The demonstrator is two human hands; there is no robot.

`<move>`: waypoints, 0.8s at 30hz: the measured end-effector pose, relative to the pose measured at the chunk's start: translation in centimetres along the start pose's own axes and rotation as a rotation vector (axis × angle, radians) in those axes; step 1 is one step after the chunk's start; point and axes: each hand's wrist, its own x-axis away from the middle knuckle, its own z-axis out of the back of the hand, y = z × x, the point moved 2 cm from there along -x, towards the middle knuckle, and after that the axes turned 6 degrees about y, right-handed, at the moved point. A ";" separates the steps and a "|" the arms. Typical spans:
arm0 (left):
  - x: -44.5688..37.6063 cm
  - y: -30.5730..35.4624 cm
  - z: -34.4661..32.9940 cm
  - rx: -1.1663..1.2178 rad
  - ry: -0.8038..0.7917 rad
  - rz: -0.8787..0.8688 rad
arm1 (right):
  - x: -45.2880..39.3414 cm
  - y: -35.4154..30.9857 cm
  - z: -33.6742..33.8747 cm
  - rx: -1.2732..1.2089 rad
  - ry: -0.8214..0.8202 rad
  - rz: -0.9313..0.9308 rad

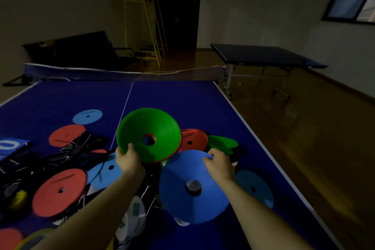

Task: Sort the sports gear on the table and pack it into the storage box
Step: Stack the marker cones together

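blue cone point(192, 186), perhaps over clutter, beside green cone point(149, 134).

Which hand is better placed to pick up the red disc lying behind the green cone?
Probably the right hand: the red disc lies just beyond it, though it already holds the blue cone.

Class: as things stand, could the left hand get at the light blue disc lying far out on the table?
Probably not yet: the left hand grips the green cone, so it is occupied, though the table toward the light blue disc looks unobstructed.
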 end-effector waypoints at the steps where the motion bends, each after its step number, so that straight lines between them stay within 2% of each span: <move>1: -0.4 0.5 0.5 0.012 0.013 0.003 | 0.1 -0.6 -0.3 -0.012 -0.004 0.014; 4: -2.1 2.3 2.5 0.038 0.035 -0.002 | 0.6 -2.8 -1.2 -0.049 0.008 0.043; 7: -3.2 3.7 4.8 0.015 0.007 -0.012 | 1.2 -5.0 -2.8 -0.167 0.063 -0.004; 13: -5.5 5.1 9.3 -0.017 -0.154 0.101 | 3.2 -10.4 -7.5 -0.281 0.068 -0.009; 19: -6.8 5.8 11.8 -0.040 -0.251 0.127 | 5.3 -13.2 -10.8 -0.306 0.145 -0.081; 24: -8.1 6.2 13.1 -0.133 -0.340 0.204 | 6.3 -14.3 -13.7 -0.325 0.070 -0.122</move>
